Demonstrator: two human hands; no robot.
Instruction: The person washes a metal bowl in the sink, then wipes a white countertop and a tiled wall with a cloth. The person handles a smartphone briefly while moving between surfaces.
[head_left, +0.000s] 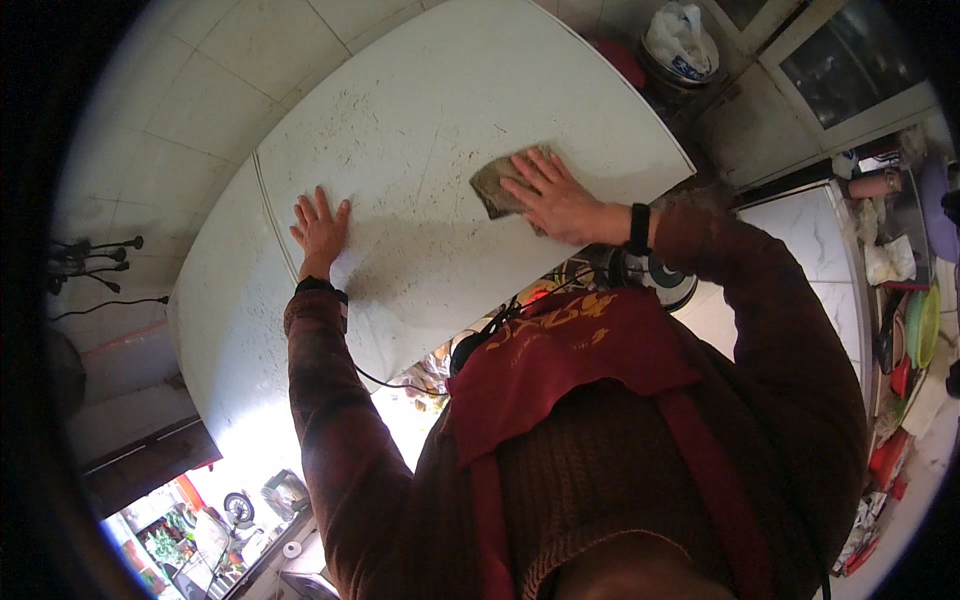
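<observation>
Before me stands a large white panel (390, 127), looking like the side of a big appliance, with a seam near its left end and many dark specks and smudges. My left hand (321, 229) rests on it with fingers spread, just right of the seam, and holds nothing. Under my right hand (551, 199) is a grey-brown cloth (491, 184), flat against the panel. The fingers lie over the cloth's right part, and its left part sticks out beyond them. Each wrist wears a dark band.
Tiled wall (232, 67) lies beyond the panel. Several black plugs on cords (112, 255) are at the left. A pot with a white plastic bag (681, 45) stands at the upper right. Cluttered shelves (892, 300) line the right side. A black cord (397, 384) runs by my left arm.
</observation>
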